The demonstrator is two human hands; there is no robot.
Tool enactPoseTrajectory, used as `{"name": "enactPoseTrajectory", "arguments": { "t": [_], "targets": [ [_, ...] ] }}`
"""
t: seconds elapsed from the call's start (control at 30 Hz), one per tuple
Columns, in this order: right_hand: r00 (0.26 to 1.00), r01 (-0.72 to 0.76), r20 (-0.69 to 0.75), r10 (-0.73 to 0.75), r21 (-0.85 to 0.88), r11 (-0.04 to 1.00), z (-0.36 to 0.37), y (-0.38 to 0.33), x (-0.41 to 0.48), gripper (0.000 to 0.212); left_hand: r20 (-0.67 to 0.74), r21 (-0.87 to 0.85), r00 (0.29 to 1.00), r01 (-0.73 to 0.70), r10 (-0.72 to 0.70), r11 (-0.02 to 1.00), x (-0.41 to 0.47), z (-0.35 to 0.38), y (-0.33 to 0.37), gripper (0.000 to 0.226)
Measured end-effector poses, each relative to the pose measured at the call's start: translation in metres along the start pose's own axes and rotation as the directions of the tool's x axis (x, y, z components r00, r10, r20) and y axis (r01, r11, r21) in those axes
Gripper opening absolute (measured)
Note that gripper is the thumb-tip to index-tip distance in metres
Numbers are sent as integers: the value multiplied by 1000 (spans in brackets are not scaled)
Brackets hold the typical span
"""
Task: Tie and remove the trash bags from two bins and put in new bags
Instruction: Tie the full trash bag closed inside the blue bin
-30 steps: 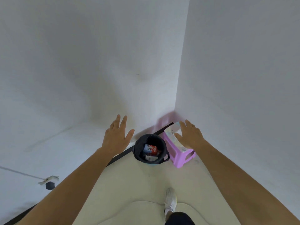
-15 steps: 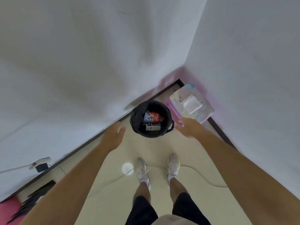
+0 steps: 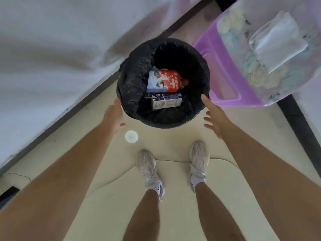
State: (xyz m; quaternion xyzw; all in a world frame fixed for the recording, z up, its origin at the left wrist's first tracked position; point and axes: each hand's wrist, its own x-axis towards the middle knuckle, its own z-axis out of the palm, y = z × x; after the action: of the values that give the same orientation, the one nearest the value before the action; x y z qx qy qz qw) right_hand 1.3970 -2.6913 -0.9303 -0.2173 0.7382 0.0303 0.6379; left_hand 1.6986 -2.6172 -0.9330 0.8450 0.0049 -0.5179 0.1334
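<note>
Between the two hands stands a round bin (image 3: pixel 163 82) lined with a crinkled, glossy black trash bag (image 3: pixel 132 80) folded over its rim. The left hand (image 3: pixel 113 117) and right hand (image 3: pixel 214 117) flank it, fingers spread and empty, at or just beside the bag's edge. Inside lie a red printed pouch (image 3: pixel 169 80) and a boxy carton (image 3: pixel 166 101). Beyond the right hand sits a smooth purple plastic stool (image 3: pixel 224 73).

White characters mark the red package (image 3: pixel 171 80) in the bin, too blurred to read.
</note>
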Motion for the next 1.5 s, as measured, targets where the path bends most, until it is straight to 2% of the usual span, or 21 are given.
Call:
{"name": "enactPoseTrajectory", "arguments": {
  "t": [0.07,0.1,0.2,0.23,0.3,0.37,0.4,0.47,0.5,0.53,0.57,0.63,0.7,0.9,1.0,1.07,1.17,1.27,1.33,1.4,1.5],
  "targets": [
    [999,-6,51,3,62,998,5,4,26,121,47,-185,997,61,-53,981,33,6,-6,62],
    [996,-8,90,-2,112,994,6,5,33,119,88,-275,994,88,-66,958,44,5,-6,65],
    [976,15,202,-79,303,953,7,3,57,78,258,-505,965,184,-56,843,65,1,1,75],
    [971,25,215,-104,341,940,9,2,62,67,301,-548,953,194,-24,814,65,1,7,72],
    [969,49,207,-137,385,922,14,1,67,56,309,-616,948,135,80,776,63,3,20,46],
    [978,48,163,-132,439,897,16,-1,68,48,244,-671,963,85,112,737,58,0,32,30],
    [985,51,124,-118,448,893,17,-2,67,46,176,-681,982,72,67,729,57,-3,36,30],
    [994,91,19,-106,375,922,20,-5,63,47,-54,-609,998,-25,-10,793,53,-11,40,26],
    [992,125,-51,-115,285,950,23,-6,60,46,-187,-525,982,-128,33,841,48,-11,42,19],
    [984,148,-124,-128,165,975,28,-6,57,44,-308,-411,940,-269,145,871,40,-7,44,13],
    [972,154,-188,-142,52,987,34,-6,55,42,-396,-245,862,-432,317,868,27,1,47,13],
    [950,140,-271,-154,-69,988,43,-7,49,38,-342,97,674,-667,654,738,-1,20,47,17],
    [944,101,-307,-122,-84,991,48,-6,45,31,-178,256,576,-756,798,603,-18,36,42,19],
    [926,43,-360,-110,-190,981,43,19,35,19,48,308,586,-779,809,546,-27,34,30,19],
    [914,56,-378,-147,-241,969,46,28,34,18,117,341,529,-816,840,467,-31,28,25,41],
    [900,68,-397,-179,-277,958,50,29,33,18,146,371,502,-827,852,423,-34,28,20,45],
    [870,127,-430,-240,-275,953,64,24,33,27,156,436,470,-822,869,366,-34,30,13,38],
    [834,222,-438,-336,-291,931,81,14,33,30,219,422,376,-868,900,260,-43,35,8,24],
    [821,262,-429,-375,-300,917,89,9,32,28,249,395,332,-892,910,218,-52,40,6,28],
    [824,272,-427,-372,-279,921,92,6,33,29,153,351,374,-886,915,303,-56,45,2,30],
    [826,318,-422,-373,-197,927,92,8,37,34,-129,206,515,-822,847,531,-50,47,0,21]
  ]
}}
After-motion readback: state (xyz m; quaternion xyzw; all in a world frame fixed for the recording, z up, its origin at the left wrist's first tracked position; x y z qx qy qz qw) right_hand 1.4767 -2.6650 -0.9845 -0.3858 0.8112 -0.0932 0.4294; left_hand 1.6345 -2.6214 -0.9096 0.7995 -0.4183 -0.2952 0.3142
